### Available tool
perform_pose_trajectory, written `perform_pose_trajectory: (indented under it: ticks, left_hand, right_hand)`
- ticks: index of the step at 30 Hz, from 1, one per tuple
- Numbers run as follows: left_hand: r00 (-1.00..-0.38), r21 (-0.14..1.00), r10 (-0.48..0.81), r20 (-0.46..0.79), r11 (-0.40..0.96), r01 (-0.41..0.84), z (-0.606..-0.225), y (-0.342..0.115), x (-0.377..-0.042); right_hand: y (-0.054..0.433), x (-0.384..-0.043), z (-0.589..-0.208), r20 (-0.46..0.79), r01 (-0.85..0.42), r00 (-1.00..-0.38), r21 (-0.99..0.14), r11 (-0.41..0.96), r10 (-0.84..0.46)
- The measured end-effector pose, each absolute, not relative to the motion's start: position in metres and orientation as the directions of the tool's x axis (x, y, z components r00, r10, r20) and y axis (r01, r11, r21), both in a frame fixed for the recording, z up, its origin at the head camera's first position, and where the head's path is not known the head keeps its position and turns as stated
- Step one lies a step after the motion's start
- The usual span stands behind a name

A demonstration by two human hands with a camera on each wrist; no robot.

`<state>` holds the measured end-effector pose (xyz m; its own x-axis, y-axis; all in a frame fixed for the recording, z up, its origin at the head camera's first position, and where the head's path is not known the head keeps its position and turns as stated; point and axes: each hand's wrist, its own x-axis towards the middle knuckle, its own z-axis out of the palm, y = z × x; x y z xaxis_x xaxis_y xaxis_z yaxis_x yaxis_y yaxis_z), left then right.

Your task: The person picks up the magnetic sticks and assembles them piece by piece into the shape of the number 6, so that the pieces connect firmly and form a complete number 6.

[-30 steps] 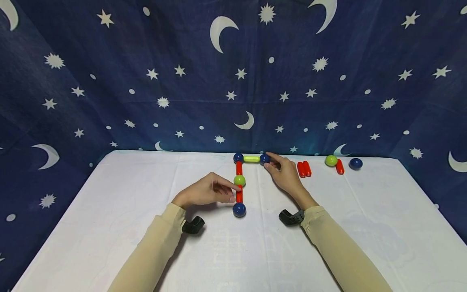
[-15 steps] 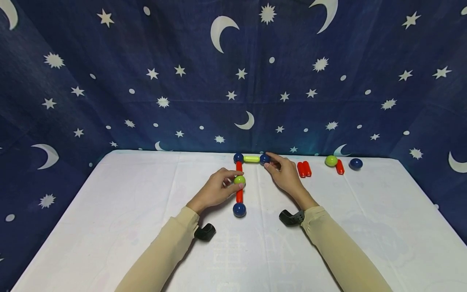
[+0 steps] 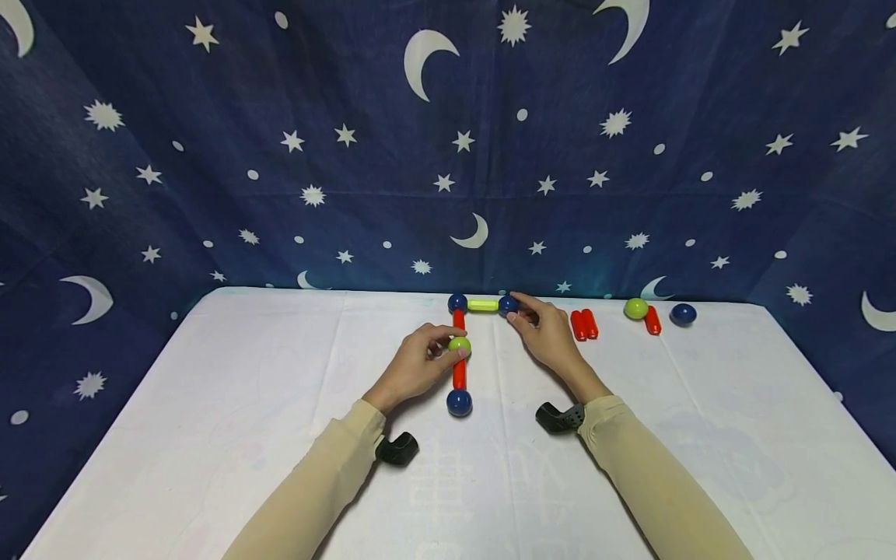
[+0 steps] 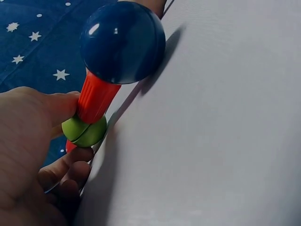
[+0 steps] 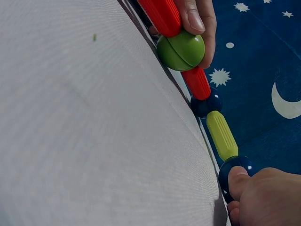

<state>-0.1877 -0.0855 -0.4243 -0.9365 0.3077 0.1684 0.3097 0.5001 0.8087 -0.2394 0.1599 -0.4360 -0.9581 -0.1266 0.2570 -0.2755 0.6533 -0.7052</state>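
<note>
My left hand (image 3: pixel 418 362) pinches the green ball (image 3: pixel 458 345) midway down a chain of balls and rods on the table. A red rod (image 3: pixel 459 375) runs from that ball to the near blue ball (image 4: pixel 123 42), large in the left wrist view. On the far side another red rod (image 5: pixel 196 83) joins the green ball to the corner blue ball (image 3: pixel 457 303). From the corner a yellow-green rod (image 3: pixel 483 305) leads right to the end blue ball (image 3: pixel 507 305). My right hand (image 3: pixel 549 334) holds this end ball between thumb and fingers.
Right of my right hand lie two red rods (image 3: pixel 584 324) side by side. Farther right are a loose green ball (image 3: pixel 635 309), a single red rod (image 3: pixel 652 320) and a blue ball (image 3: pixel 683 314). A dark star-patterned cloth (image 3: pixel 378 155) hangs behind the white table (image 3: pixel 175 435).
My left hand has moved from the near red rod up to the green ball and taken hold of it. My right hand stays on the end blue ball.
</note>
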Motion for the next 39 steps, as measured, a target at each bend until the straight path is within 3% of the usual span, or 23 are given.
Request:
perform_pose_trajectory:
  ticks: [29,39]
  left_hand:
    - [-0.931,0.808,0.294,0.218,0.48,0.341,-0.4256,-0.0847,-0.1875]
    - [-0.94,0.814,0.288,0.184,0.492,0.31,-0.4284,-0.0862,-0.1878]
  right_hand:
    - [0.1612,-0.241,-0.4342,0.255,-0.274,-0.958,-0.695,0.665,-0.128]
    - [0.162,-0.2393,-0.4348,0.268,-0.285,-0.955,-0.725,0.626,-0.125]
